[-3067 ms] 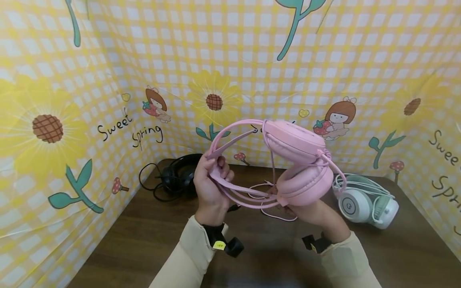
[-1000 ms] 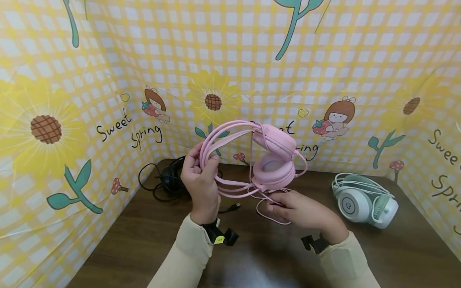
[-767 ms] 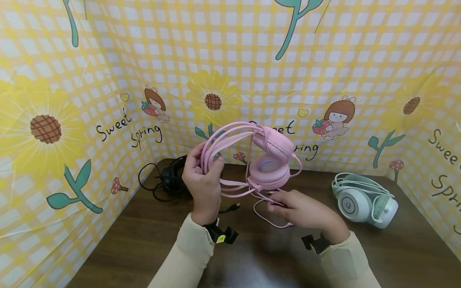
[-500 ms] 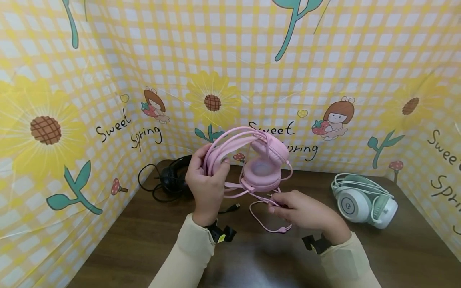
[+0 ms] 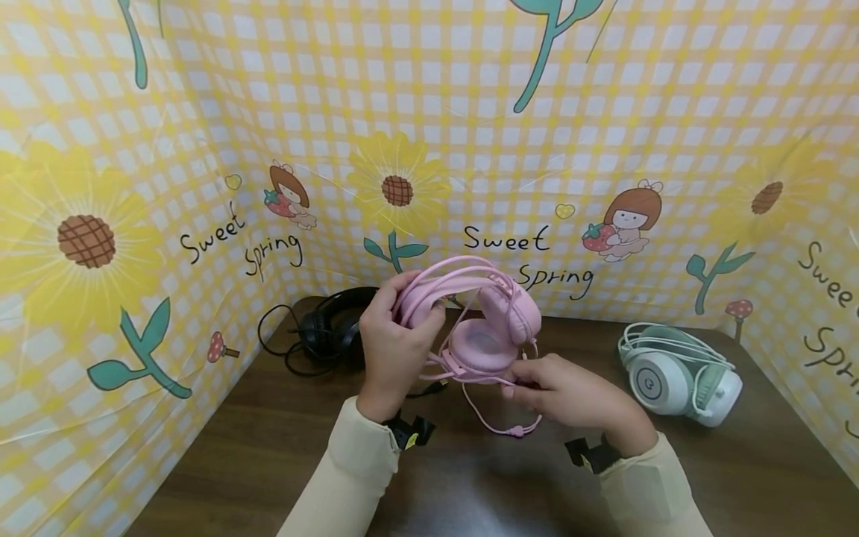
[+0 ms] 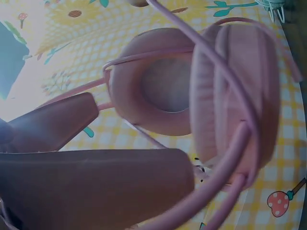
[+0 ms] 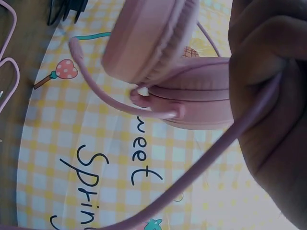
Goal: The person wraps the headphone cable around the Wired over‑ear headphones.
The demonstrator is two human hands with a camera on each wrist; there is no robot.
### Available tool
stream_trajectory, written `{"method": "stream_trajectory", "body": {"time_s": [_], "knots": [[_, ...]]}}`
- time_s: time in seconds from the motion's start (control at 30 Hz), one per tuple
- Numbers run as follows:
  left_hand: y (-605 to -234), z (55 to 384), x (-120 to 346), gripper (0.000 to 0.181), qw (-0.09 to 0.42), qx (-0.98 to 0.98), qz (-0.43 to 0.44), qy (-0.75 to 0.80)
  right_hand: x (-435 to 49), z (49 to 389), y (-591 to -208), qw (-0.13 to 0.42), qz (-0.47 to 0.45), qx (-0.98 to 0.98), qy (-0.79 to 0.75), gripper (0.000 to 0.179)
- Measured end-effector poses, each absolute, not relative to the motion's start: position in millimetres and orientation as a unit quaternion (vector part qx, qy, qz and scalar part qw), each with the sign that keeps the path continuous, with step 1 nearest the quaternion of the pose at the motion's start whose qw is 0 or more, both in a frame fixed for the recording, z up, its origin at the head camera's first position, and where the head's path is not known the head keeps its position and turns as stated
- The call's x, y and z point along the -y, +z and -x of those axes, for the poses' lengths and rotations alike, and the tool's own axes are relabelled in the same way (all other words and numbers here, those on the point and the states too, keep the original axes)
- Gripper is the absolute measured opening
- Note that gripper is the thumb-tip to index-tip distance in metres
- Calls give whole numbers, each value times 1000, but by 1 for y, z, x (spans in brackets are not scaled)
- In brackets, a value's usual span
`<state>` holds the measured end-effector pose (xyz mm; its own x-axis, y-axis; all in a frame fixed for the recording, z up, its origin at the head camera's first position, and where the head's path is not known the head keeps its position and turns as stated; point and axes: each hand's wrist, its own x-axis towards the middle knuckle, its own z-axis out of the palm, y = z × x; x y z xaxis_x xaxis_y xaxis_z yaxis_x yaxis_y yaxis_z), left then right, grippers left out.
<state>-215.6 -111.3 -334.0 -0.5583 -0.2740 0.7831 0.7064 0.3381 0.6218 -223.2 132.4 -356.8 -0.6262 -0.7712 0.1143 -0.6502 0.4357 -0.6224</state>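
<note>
A pink headset [image 5: 485,348] is held up over the brown table. My left hand [image 5: 396,347] grips its headband, with the thumb on the inner side. In the left wrist view the wide headband strap [image 6: 91,187] fills the lower left, and both padded ear cups [image 6: 235,91] face each other beyond it. Just below the lower cup, my right hand [image 5: 570,391] pinches the pink cable [image 7: 192,177] between thumb and fingers. A pink microphone boom [image 7: 98,93] curves away from one cup. A loop of cable with a small pink slider [image 5: 515,431] hangs under the headset.
Black headphones [image 5: 325,328] with a looped cord lie at the back left, partly hidden by my left hand. A white and green headset [image 5: 671,380], wound with its cable, lies on the right. Yellow checked cloth [image 5: 429,97] stands round the table [image 5: 470,485].
My right hand has come from behind the lower ear cup and now pinches the cable. My left hand has lowered the headset and tilted it, bringing the ear cups down and left.
</note>
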Motion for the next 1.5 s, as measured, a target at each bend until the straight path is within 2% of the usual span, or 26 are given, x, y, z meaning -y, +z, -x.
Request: {"method": "stream_trajectory", "body": {"time_s": [0.27, 0.63, 0.83, 1.07, 1.27, 1.5], "knots": [[-336, 219, 116, 33, 432, 728, 189, -497, -131, 223, -358, 83, 442, -837, -311, 12], [-335, 223, 128, 37, 466, 773, 206, -378, -130, 221, -356, 94, 431, -842, -312, 7], [-338, 226, 135, 37, 463, 797, 223, -318, -133, 221, -354, 89, 429, -841, -317, 7], [-338, 228, 141, 37, 457, 784, 259, -330, -139, 223, -353, 76, 426, -841, -325, 7], [-338, 226, 143, 38, 449, 767, 293, -353, -148, 224, -351, 85, 417, -839, -339, 8], [-339, 226, 144, 38, 424, 759, 342, -357, -156, 224, -348, 62, 409, -847, -333, 9]]}}
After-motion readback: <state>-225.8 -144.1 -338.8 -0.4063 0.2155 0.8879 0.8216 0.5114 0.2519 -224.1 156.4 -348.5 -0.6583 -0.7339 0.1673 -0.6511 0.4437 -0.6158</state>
